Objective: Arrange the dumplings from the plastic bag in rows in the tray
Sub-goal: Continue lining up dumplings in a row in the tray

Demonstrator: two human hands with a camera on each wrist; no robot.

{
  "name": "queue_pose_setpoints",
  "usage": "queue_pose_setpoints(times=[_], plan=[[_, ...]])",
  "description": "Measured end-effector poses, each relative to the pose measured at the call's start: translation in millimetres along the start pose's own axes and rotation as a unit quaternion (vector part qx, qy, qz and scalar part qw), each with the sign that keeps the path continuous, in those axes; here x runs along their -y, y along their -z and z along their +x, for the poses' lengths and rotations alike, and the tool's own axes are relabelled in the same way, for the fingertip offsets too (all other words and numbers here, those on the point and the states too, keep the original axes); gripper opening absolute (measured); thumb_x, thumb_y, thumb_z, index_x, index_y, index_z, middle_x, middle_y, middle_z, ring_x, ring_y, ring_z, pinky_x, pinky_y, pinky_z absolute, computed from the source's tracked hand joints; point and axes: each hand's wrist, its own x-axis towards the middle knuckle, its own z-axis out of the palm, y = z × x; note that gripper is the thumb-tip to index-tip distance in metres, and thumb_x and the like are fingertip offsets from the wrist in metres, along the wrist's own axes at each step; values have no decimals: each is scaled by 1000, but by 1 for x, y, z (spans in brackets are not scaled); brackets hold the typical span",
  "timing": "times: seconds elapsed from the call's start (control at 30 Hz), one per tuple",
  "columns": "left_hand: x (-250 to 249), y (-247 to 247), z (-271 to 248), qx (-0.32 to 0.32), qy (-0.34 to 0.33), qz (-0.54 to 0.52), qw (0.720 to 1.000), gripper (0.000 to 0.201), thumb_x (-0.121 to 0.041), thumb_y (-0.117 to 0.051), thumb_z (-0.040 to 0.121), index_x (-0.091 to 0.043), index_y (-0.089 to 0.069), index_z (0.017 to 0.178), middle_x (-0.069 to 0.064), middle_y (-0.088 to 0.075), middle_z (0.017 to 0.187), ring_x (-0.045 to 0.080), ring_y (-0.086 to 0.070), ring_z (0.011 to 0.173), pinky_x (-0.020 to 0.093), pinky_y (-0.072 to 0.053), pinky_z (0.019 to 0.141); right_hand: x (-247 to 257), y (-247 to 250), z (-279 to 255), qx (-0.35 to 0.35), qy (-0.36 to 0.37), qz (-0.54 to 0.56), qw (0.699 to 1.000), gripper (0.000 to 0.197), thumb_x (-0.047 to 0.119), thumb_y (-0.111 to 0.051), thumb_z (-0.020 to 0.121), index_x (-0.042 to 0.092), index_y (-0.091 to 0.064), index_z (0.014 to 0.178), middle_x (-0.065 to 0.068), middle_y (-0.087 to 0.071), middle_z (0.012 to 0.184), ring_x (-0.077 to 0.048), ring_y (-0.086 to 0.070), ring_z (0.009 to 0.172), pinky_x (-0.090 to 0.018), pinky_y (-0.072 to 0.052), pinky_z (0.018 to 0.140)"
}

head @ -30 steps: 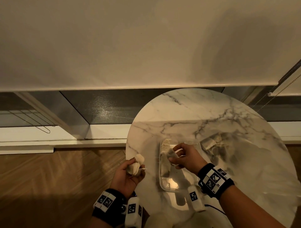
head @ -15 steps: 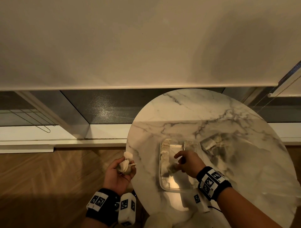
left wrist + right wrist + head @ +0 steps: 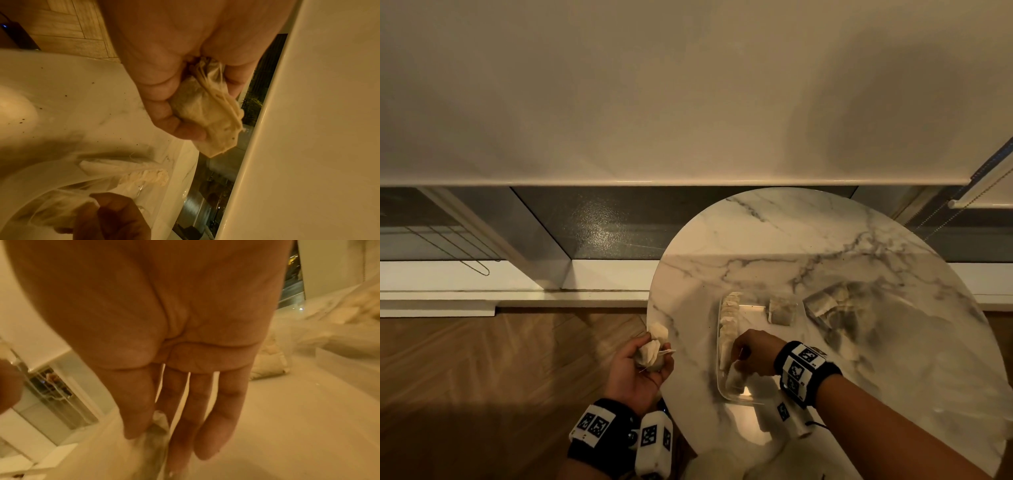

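Left hand (image 3: pixel 642 368) gripping pale soft dumplings (image 3: pixel 652 349) beside the round marble counter (image 3: pixel 825 246); right hand (image 3: pixel 751 353), fingers straight, inside the clear plastic tray (image 3: pixel 753 397).

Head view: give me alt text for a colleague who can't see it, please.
A person's right hand reaches into a clear rectangular plastic tray on a round white marble table, at the near end of a row of pale dumplings along the tray's left side. The left hand, off the table's left edge, holds more pale dumplings; a clear plastic bag lies right of the tray.
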Motion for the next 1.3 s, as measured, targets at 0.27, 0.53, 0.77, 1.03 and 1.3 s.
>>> queue_pose_setpoints(times=[0.27,0.53,0.77,1.03,1.3], plan=[[2,3,-3,-3,11,-1,1000,34,-16,-65,76,0,-61,106,15,-64,79,23,-61,71,30,-56,56,8,-9,21,-76,-13,56,995,14,20,-78,81,21,-70,92,-3,-70,94,-20,-70,83,-32,-60,79],[2,11,0,-7,7,-13,1000,40,-16,-64,78,-1,-58,115,15,-65,79,23,-63,69,30,-56,56,4,-7,17,-136,-75,98,983,40,37,-87,67,21,-62,93,-1,-67,91,-19,-69,81,-38,-60,77],[7,6,1,-11,6,-3,1000,37,-15,-65,76,1,-60,109,16,-64,77,23,-64,65,30,-56,55,9,-13,13,-106,-113,81,985,34,33,-80,76,16,-65,102,-5,-66,99,-20,-68,87,-34,-60,79],[6,6,1,-10,7,3,1000,35,-16,-65,75,-1,-60,106,14,-64,76,22,-64,64,30,-56,57,18,-10,9,-120,-130,51,983,26,15,-65,88,8,-61,113,-10,-66,112,-24,-64,103,-24,-49,77],[7,8,3,-17,8,1,1000,39,-16,-66,75,-2,-59,110,14,-63,78,22,-62,68,31,-56,57,20,-16,17,-112,-130,99,980,38,21,-81,70,11,-66,104,-10,-70,101,-26,-71,91,-38,-61,80]])
